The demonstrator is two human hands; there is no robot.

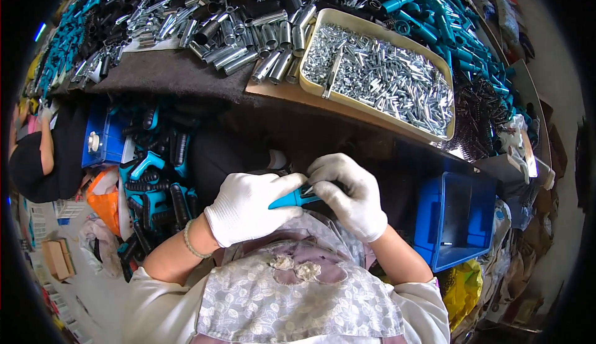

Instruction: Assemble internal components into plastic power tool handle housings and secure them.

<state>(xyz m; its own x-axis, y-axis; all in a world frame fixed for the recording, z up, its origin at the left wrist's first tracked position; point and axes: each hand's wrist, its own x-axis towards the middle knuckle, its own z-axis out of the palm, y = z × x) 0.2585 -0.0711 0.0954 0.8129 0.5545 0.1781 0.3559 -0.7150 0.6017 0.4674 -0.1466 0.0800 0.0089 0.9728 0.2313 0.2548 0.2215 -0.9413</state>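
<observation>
In front of my apron, my left hand [251,209], in a white glove, is closed around a teal plastic part [287,199]. The part lies roughly sideways, its right end sticking out past my thumb. My right hand [351,196], also gloved, is bent over that end with thumb and forefinger pinched together. A small shiny metal piece [308,190] shows at the fingertips, against the teal part; its exact shape is too small to tell. My palms and fingers hide most of the teal part.
A cream tray [379,109] of small metal pins stands on the bench [167,74], near piled metal tubes [233,52], teal tubes [456,49] and dark springs [475,114]. Teal-and-black handles [149,189] heap at my left. A blue bin [439,220] sits right. Another person [46,151] works far left.
</observation>
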